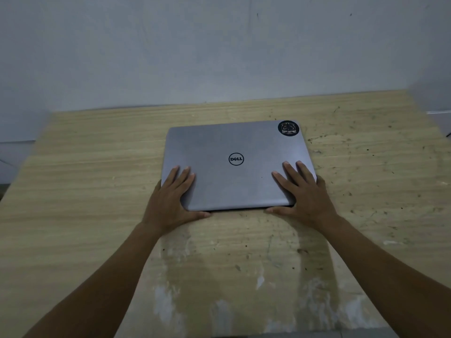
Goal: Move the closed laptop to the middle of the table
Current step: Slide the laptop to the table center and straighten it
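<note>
Laptop: closed silver-grey rectangular laptop (238,164) with a round black logo at the lid's centre; it is lying flat, lid up, roughly mid-width on the bench, its far edge near the bench's far edge.
Sticker: round black sticker (288,128) is sitting on the laptop lid's far right corner; its print is too small to read.
Bench: pale wood-grain bench (92,181), scuffed and stained, with a worn patch nearer the person than the laptop and dark specks to the laptop's right.
Left hand: left hand (170,198) is gripping the laptop's near left corner, fingers spread flat on the lid, thumb lying along the near edge.
Right hand: right hand (303,195) is gripping the laptop's near right corner likewise, fingers splayed on the lid, thumb running along the near edge.
Forearms: both bare, reaching toward the laptop from the near side.
Wall: plain grey-white wall (219,50) is standing beyond the laptop, meeting the bench's far edge.
</note>
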